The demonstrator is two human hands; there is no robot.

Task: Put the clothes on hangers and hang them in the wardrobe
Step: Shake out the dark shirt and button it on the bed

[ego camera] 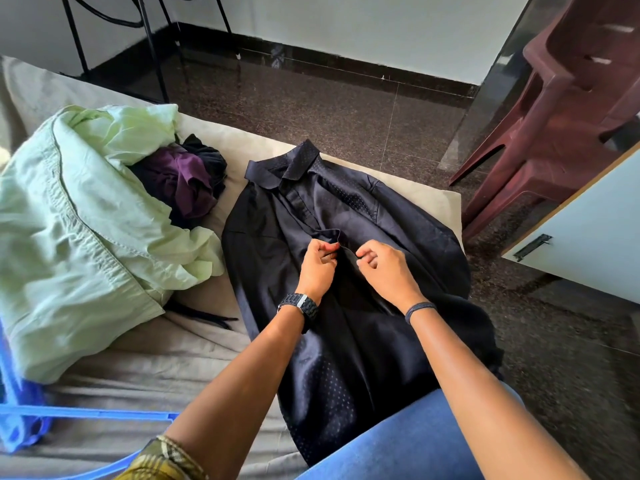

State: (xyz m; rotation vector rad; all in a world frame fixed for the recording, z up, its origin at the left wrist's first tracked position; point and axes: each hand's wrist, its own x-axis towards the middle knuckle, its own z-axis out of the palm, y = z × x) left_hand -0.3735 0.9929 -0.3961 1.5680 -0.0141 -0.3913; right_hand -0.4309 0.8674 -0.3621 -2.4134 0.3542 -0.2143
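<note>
A dark navy shirt (388, 216) with a dotted collar lies flat, front up, on the beige mattress (194, 341), collar pointing away from me. My left hand (317, 265) pinches the left edge of the shirt's front placket at mid-chest. My right hand (384, 268) pinches the opposite edge just beside it. Blue plastic hangers (86, 415) lie at the lower left of the mattress. To the left sits a pale green garment (76, 230), with a purple garment (183, 178) and dark clothes bunched against it.
A stack of maroon plastic chairs (561, 109) stands at the right on the dark stone floor (346, 109). A white door panel (588, 237) with a metal latch juts in at the right edge. Black metal legs (152, 46) stand at the top left. My blue-jeaned knee (398, 445) is below.
</note>
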